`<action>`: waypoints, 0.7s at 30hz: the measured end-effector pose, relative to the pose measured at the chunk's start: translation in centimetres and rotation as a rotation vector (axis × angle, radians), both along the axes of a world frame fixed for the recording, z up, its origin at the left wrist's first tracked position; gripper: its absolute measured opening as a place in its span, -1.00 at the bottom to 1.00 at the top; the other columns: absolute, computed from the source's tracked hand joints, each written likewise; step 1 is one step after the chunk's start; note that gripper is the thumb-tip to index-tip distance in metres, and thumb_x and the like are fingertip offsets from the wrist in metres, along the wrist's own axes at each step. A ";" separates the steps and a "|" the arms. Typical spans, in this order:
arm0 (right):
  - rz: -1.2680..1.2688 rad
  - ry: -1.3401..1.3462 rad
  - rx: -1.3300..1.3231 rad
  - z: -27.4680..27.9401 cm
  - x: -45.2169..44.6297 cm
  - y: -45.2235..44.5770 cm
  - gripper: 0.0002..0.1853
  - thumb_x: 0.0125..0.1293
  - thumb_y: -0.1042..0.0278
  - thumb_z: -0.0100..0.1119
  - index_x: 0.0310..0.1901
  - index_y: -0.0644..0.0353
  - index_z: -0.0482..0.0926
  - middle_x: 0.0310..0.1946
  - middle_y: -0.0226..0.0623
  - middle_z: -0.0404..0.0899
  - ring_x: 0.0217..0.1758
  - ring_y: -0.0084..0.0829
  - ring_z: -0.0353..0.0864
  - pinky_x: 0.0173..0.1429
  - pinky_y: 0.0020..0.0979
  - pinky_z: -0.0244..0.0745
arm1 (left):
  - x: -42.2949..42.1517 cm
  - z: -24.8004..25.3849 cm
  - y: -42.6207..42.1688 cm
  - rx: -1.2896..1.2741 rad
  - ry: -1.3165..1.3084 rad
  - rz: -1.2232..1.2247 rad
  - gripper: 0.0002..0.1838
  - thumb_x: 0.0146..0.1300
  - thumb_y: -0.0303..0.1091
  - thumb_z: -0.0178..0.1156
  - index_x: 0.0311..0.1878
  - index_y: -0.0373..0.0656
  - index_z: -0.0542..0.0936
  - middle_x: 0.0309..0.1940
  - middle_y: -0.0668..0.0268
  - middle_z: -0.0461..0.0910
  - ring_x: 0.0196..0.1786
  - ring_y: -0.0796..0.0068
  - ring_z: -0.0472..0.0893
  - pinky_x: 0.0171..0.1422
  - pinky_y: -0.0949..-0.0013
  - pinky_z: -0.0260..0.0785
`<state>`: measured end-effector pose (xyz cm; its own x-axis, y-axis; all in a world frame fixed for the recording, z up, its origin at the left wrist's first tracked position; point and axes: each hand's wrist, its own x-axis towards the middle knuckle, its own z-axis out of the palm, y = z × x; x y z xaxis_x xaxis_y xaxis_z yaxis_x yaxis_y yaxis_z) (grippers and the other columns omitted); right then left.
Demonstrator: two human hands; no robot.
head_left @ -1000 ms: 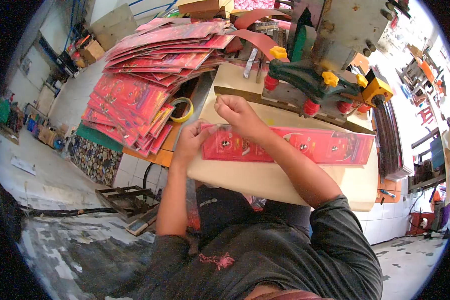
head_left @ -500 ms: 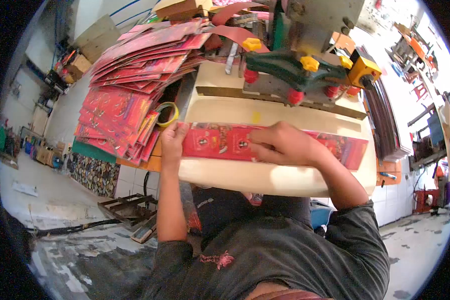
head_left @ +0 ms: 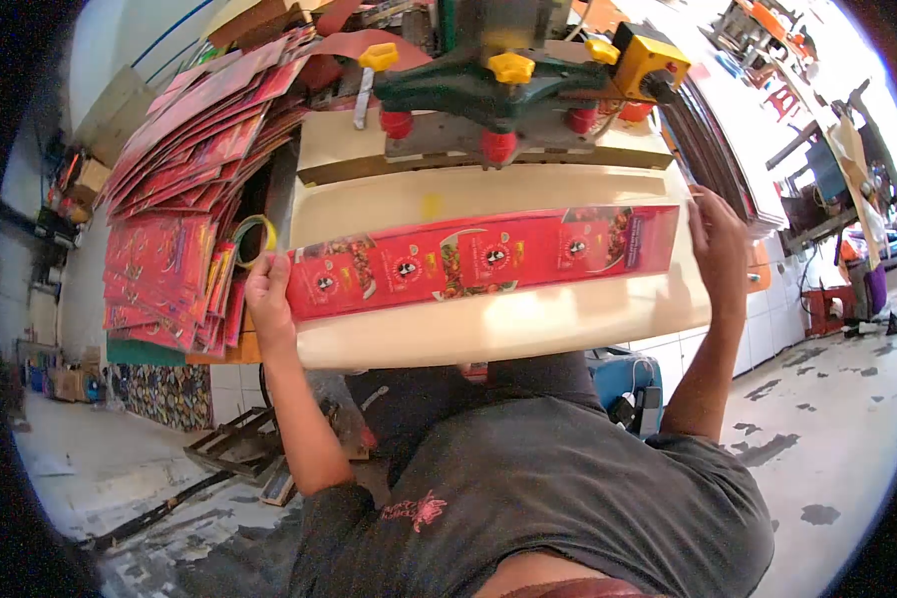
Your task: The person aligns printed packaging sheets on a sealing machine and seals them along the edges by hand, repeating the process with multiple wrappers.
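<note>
A: What had changed from half a second before?

B: Mostly the right grip [head_left: 718,237]. Earlier it covered the middle of the red printed strip [head_left: 488,254]; at this moment it was out past the strip's right end, and the printing showed along nearly the whole length. The view had swung as well, so the green press bracket [head_left: 463,88] sat further to the left in it.

A: And the left grip [head_left: 271,299]?

B: That had stayed at the strip's left end, thumb and fingers closed on the edge.

A: So where was the strip?

B: Between the two, stretched across the cream worktop [head_left: 399,344] in front of the bracket. Whether it lay quite flat, I couldn't tell.

A: Did the right one have hold of anything?

B: Its fingers were bent, just beside the right end. I couldn't tell whether they pinched something.

A: What was near the left one?

B: A yellow tape roll [head_left: 270,233] just behind it, and a pile of red sheets [head_left: 159,254] further left.
</note>
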<state>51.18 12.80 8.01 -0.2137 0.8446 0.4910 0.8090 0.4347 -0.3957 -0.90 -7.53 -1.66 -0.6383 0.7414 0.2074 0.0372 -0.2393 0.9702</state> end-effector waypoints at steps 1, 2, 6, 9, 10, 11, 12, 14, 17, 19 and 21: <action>0.103 0.007 0.062 0.0 -0.6 -0.1 -0.83 0.42 0.47 0.20 -0.26 0.43 0.50 0.05 0.07 0.69 0.00 -0.07 0.74 0.03 -0.20 0.57 | 0.1 0.3 0.0 0.001 0.041 -0.023 -0.74 0.52 -0.18 0.25 -0.27 -0.14 0.54 -0.33 0.56 0.50 -0.23 0.78 0.40 -0.05 0.58 0.29; 0.168 0.033 0.080 0.3 -1.8 -0.6 -0.82 0.41 0.47 0.22 -0.26 0.44 0.52 0.13 0.05 0.67 0.24 -0.07 0.66 0.23 -0.25 0.53 | 0.3 0.4 0.0 0.000 0.042 -0.035 -0.74 0.52 -0.18 0.25 -0.27 -0.14 0.54 -0.33 0.56 0.50 -0.23 0.78 0.40 -0.05 0.58 0.29; 0.545 0.479 -0.186 -0.1 -6.6 -1.9 -0.79 0.46 0.42 0.21 -0.27 0.43 0.53 0.29 -0.10 0.62 0.48 -0.24 0.47 0.47 -0.26 0.34 | 0.1 0.1 0.0 -0.013 0.073 0.036 -0.72 0.52 -0.18 0.24 -0.30 -0.11 0.49 -0.38 0.60 0.40 -0.27 0.78 0.31 -0.11 0.60 0.20; 0.842 0.902 -0.433 -2.0 -9.3 -2.0 -0.73 0.52 0.33 0.16 -0.37 0.24 0.49 0.06 -0.03 0.67 -0.11 -0.52 0.62 -0.03 -0.36 0.51 | -1.7 -1.2 -0.4 -0.016 0.078 -0.064 -0.79 0.51 -0.20 0.25 -0.17 -0.13 0.57 -0.22 0.56 0.53 -0.12 0.71 0.47 0.09 0.50 0.35; 0.886 0.944 -0.443 -2.2 -10.0 -2.3 -0.73 0.52 0.32 0.16 -0.38 0.23 0.48 -0.03 -0.05 0.69 -0.19 -0.55 0.61 -0.11 -0.37 0.51 | -1.6 -1.1 -0.3 -0.020 0.065 -0.061 -0.80 0.51 -0.21 0.24 -0.17 -0.13 0.57 -0.22 0.56 0.53 -0.12 0.71 0.46 0.08 0.51 0.35; 0.931 0.986 -0.453 -2.4 -10.8 -2.5 -0.72 0.53 0.30 0.16 -0.39 0.21 0.47 -0.12 -0.07 0.72 -0.27 -0.57 0.60 -0.19 -0.38 0.50 | -1.5 -1.1 -0.3 -0.025 0.051 -0.057 -0.80 0.52 -0.22 0.24 -0.17 -0.13 0.57 -0.23 0.56 0.52 -0.13 0.71 0.46 0.07 0.51 0.35; 1.069 1.075 -0.606 -2.0 -11.4 -3.4 -0.71 0.52 0.28 0.17 -0.39 0.20 0.49 -0.27 -0.21 0.68 -0.35 -0.57 0.58 -0.26 -0.37 0.48 | -1.8 -1.3 -0.4 -0.024 0.053 -0.060 -0.80 0.52 -0.22 0.24 -0.17 -0.13 0.57 -0.23 0.56 0.52 -0.13 0.71 0.46 0.07 0.51 0.35; 1.201 1.159 -0.755 -0.3 -11.0 -4.4 -0.70 0.52 0.25 0.18 -0.40 0.19 0.50 -0.43 -0.34 0.65 -0.43 -0.58 0.56 -0.33 -0.36 0.46 | -2.0 -1.4 -0.3 -0.032 0.136 -0.036 -0.80 0.53 -0.21 0.21 -0.19 -0.12 0.57 -0.26 0.56 0.51 -0.16 0.71 0.44 0.03 0.53 0.34; 1.146 0.260 -0.844 0.6 -10.2 -4.7 -0.66 0.52 0.16 0.19 -0.38 0.21 0.56 -0.53 -0.36 0.63 -0.49 -0.40 0.63 -0.33 -0.28 0.45 | 0.8 0.7 0.2 -0.026 0.099 0.063 -0.78 0.53 -0.24 0.21 -0.26 -0.13 0.55 -0.35 0.55 0.49 -0.24 0.76 0.39 -0.04 0.57 0.27; 1.017 0.078 -0.855 1.2 -10.0 -5.8 -0.67 0.51 0.16 0.19 -0.36 0.23 0.56 -0.51 -0.24 0.64 -0.44 -0.27 0.66 -0.29 -0.19 0.47 | 0.1 0.3 0.0 -0.019 0.109 0.028 -0.78 0.53 -0.25 0.21 -0.25 -0.13 0.55 -0.34 0.55 0.51 -0.23 0.75 0.41 -0.03 0.57 0.29; 0.833 -0.174 -0.678 0.9 -9.4 -6.3 -0.72 0.47 0.18 0.18 -0.30 0.24 0.57 -0.41 0.03 0.63 -0.24 0.06 0.69 -0.16 0.06 0.48 | -0.1 0.0 0.0 0.001 0.068 -0.001 -0.79 0.54 -0.27 0.19 -0.25 -0.14 0.56 -0.34 0.54 0.51 -0.22 0.75 0.41 -0.02 0.57 0.28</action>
<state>41.77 6.47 8.91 -0.8662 0.4863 -0.1152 0.4296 0.6066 -0.6690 -1.03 -7.52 -1.64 -0.6216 0.7420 0.2510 0.1026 -0.2406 0.9652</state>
